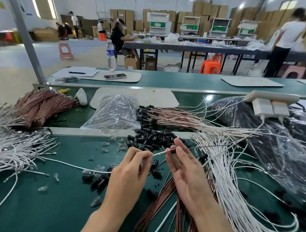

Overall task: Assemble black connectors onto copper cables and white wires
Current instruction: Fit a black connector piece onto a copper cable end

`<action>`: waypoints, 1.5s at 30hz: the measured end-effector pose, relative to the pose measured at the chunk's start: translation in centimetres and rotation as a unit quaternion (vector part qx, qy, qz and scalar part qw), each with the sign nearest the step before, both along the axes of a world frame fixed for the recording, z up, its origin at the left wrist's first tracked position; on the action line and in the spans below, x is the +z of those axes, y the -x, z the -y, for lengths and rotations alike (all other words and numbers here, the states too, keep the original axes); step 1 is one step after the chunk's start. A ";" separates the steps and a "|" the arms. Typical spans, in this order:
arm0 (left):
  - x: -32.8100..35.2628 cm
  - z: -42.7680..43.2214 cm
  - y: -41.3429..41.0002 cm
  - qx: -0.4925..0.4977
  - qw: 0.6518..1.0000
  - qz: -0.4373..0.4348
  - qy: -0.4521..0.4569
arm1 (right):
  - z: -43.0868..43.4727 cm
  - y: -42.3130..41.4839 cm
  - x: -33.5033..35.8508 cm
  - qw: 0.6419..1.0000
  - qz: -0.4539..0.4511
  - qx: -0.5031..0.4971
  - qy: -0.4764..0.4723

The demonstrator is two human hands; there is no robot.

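Right grip (186, 172) on black connector (173, 151)

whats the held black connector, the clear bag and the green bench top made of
Black connector on the copper cable: likely moulded plastic, dark, faint sheen. Clear bag: thin plastic film, crinkled, glinting. Green bench top: perhaps PVC or rubber belting, smooth, softly reflective; unsure.

Left hand (126, 168) and right hand (186, 172) hold cable (161, 152) with black connector (173, 151).
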State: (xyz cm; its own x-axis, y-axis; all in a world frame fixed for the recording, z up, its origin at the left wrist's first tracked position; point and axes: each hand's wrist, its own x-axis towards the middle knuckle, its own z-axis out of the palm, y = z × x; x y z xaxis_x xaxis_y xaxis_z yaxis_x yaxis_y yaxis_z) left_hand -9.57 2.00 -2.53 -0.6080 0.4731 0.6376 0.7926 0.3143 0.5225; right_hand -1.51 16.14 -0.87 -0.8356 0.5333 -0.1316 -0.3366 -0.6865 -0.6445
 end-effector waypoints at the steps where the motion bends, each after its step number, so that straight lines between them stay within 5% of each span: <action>1: 0.0 0.0 0.0 0.000 1.000 0.000 0.000 | -0.1 0.0 0.0 1.000 0.000 -0.002 0.002; 12: 0.0 -0.1 -0.1 -0.006 1.000 0.018 -0.019 | 0.5 -0.1 0.4 0.999 0.004 0.039 -0.033; 26: -0.1 -0.3 -0.2 -0.031 0.994 0.052 -0.087 | 0.8 0.2 0.0 0.997 -0.015 0.062 0.048; 33: -0.5 -0.2 0.0 -0.035 0.993 0.087 -0.077 | 1.3 0.5 -0.5 0.993 0.012 0.110 -0.040; 45: -0.6 -0.3 0.0 -0.023 0.997 0.074 -0.009 | 1.3 0.7 -0.6 0.992 0.054 0.049 -0.101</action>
State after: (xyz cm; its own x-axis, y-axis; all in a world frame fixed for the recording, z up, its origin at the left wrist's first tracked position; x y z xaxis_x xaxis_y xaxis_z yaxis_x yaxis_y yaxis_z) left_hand -9.56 2.29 -3.10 -0.6745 0.4912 0.5511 0.7193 0.2689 0.6406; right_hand -2.24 14.84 -1.45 -0.8720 0.4741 -0.1218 -0.1960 -0.5663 -0.8006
